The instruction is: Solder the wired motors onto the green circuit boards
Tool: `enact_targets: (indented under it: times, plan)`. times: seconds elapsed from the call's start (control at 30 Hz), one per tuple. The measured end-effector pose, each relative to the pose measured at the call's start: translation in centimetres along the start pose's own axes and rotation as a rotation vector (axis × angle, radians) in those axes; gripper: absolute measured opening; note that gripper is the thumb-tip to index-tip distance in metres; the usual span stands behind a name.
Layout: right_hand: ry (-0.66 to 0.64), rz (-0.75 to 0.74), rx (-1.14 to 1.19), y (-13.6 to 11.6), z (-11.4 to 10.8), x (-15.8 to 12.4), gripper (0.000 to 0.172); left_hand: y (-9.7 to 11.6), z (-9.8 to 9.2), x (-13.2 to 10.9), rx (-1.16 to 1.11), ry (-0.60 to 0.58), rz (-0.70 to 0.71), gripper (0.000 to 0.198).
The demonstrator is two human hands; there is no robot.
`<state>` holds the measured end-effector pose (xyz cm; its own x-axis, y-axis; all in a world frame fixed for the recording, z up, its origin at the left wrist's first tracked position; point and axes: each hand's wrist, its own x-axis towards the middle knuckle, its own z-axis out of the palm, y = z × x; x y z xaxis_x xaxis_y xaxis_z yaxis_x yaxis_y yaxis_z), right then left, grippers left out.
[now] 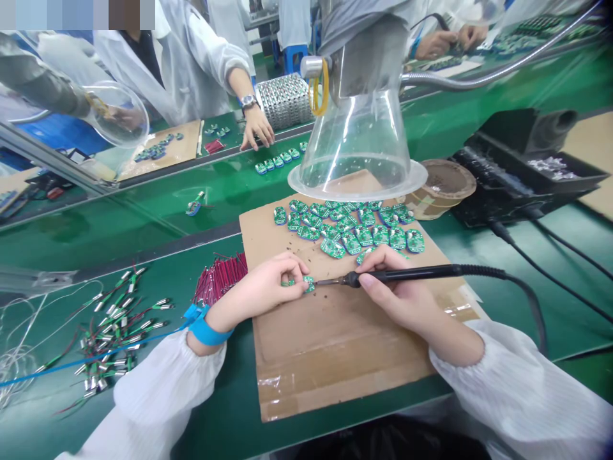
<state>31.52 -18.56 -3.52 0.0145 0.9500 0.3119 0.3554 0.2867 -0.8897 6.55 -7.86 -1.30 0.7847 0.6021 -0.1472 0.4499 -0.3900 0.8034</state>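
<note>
My left hand pinches a small green circuit board low over a sheet of cardboard. A blue wrist strap circles that wrist. Closed around a black soldering iron, my right hand points its metal tip left, at the edge of the held board. Whether the tip touches it I cannot tell. Just beyond both hands, several green boards lie grouped on the cardboard. Dark crumbs dot the surface near the tip. Left of my left hand is a bundle of red wires.
A clear fume hood hangs above the far boards. Small metal parts with wires are strewn at left. On the right stand a brown round tub and a black box. Across the green belt, a co-worker's hand reaches toward a row of boards.
</note>
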Motion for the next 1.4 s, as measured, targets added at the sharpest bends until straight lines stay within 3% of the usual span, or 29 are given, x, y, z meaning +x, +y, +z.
enact_targets:
  times: [0.4, 1.03, 1.4]
  plan:
    - [-0.047, 0.014, 0.054, 0.24, -0.03, 0.16, 0.011, 0.05, -0.07, 0.03, -0.009, -0.012, -0.003, 0.013]
    - [0.093, 0.086, 0.157, -0.09, 0.29, 0.04, 0.01, 0.03, -0.16, -0.03, -0.015, -0.022, 0.015, 0.012]
    - [0.102, 0.1, 0.14, 0.23, 0.18, -0.08, 0.011, 0.02, -0.18, -0.13, -0.013, -0.026, 0.01, 0.013]
